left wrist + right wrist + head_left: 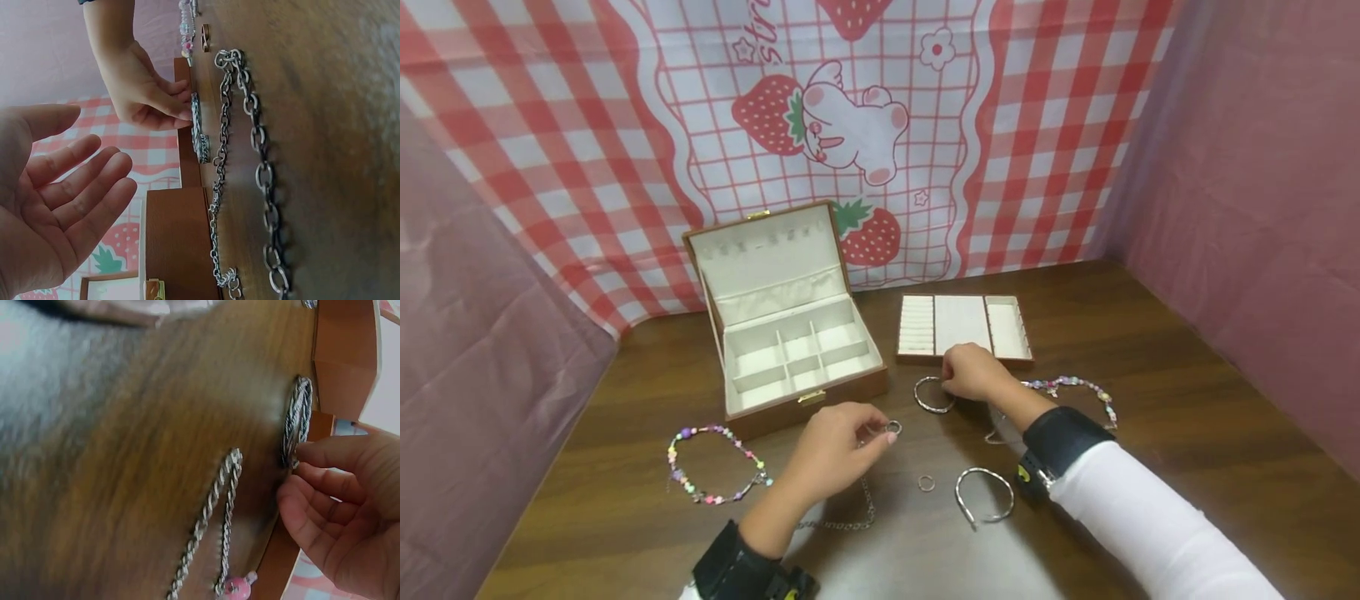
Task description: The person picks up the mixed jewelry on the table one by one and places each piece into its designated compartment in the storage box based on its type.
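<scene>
My right hand (977, 373) pinches the edge of a silver twisted cuff bracelet (290, 425) between thumb and fingertips. The bracelet lies low at the table in front of the shallow tray. My left hand (838, 442) hovers with relaxed, parted fingers; in the left wrist view its palm holds nothing. A patterned silver ring (204, 150) sits close to the bracelet, beyond the left fingertips. Below that hand lies a silver chain (265, 181). A plain small ring (927, 489) and a second open cuff bracelet (1011, 500) lie nearer the front.
An open brown jewelry box (857, 384) with divided cream compartments stands at back left. The shallow tray (962, 317) with ring slots is right of it. A colorful beaded necklace (718, 499) lies at left, another beaded strand (1105, 398) at right, beside the right forearm.
</scene>
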`<action>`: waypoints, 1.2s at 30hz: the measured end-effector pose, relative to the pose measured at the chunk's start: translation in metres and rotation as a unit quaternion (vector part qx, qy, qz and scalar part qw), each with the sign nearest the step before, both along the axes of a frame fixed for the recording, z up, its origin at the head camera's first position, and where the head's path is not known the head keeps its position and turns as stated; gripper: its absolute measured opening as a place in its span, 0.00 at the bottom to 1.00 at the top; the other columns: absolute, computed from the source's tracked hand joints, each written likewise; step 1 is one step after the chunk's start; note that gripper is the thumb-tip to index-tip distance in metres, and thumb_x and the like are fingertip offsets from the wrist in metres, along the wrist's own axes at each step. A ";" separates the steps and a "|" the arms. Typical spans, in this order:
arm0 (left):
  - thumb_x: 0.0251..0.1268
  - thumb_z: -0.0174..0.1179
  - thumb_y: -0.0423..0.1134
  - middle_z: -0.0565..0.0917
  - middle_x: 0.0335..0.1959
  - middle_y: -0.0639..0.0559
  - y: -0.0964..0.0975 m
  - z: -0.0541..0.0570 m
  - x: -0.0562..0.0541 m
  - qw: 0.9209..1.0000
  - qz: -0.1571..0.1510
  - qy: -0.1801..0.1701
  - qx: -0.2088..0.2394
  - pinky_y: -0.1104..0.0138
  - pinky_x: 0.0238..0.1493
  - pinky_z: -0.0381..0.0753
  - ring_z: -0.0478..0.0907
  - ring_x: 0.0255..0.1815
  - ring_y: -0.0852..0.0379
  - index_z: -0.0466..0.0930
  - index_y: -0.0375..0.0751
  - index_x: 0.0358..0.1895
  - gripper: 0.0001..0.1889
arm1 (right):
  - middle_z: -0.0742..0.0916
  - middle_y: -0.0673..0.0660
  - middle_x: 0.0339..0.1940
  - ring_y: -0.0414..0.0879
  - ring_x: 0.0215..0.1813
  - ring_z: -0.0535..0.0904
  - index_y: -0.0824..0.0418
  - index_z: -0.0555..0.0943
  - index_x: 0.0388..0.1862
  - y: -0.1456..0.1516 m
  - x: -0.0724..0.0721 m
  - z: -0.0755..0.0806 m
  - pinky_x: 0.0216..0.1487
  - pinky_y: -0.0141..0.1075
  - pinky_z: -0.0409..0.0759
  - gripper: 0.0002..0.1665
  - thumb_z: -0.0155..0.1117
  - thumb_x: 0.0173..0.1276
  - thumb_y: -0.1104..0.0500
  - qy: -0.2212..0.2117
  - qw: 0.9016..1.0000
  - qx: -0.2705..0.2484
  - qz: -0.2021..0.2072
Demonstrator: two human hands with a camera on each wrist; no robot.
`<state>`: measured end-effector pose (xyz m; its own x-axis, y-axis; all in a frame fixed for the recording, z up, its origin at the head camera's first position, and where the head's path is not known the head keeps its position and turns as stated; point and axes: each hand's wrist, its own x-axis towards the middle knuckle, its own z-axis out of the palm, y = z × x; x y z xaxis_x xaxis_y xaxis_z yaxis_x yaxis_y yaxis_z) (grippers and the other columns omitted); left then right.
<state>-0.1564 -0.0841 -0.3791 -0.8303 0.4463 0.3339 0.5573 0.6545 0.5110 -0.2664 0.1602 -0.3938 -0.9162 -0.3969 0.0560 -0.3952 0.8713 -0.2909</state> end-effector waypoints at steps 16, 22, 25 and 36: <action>0.61 0.66 0.41 0.84 0.28 0.57 0.002 0.002 0.002 0.999 0.017 0.033 0.016 0.71 0.31 0.77 0.78 0.27 0.60 0.85 0.45 0.33 0.04 | 0.77 0.49 0.16 0.46 0.22 0.73 0.58 0.75 0.14 -0.010 0.003 -0.003 0.27 0.39 0.76 0.12 0.62 0.48 0.71 0.036 0.999 0.034 0.006; 0.61 0.66 0.40 0.84 0.27 0.58 0.001 0.000 0.002 0.999 0.023 0.038 0.018 0.72 0.30 0.76 0.77 0.26 0.62 0.85 0.45 0.32 0.04 | 0.75 0.48 0.13 0.45 0.20 0.70 0.56 0.72 0.10 -0.010 0.004 0.001 0.25 0.38 0.74 0.15 0.60 0.47 0.72 0.054 0.998 0.036 0.011; 0.60 0.66 0.40 0.84 0.27 0.58 0.000 -0.001 0.002 0.999 0.026 0.039 0.019 0.72 0.30 0.76 0.76 0.26 0.63 0.85 0.46 0.31 0.04 | 0.73 0.47 0.12 0.44 0.19 0.68 0.55 0.70 0.09 -0.009 0.005 0.004 0.24 0.38 0.73 0.16 0.59 0.46 0.73 0.062 0.998 0.031 0.011; 0.60 0.66 0.41 0.83 0.26 0.59 -0.003 0.000 0.000 0.999 0.032 0.034 0.023 0.72 0.30 0.76 0.74 0.25 0.66 0.85 0.47 0.30 0.04 | 0.78 0.47 0.15 0.44 0.22 0.73 0.58 0.77 0.14 -0.002 0.012 0.024 0.29 0.42 0.78 0.12 0.61 0.52 0.70 0.100 0.995 0.002 0.020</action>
<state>-0.1560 -0.0873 -0.3792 -0.8320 0.3752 0.4086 0.5485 0.6671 0.5042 -0.2542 0.1584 -0.3702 -0.8701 -0.4338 0.2341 -0.4797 0.8543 -0.2002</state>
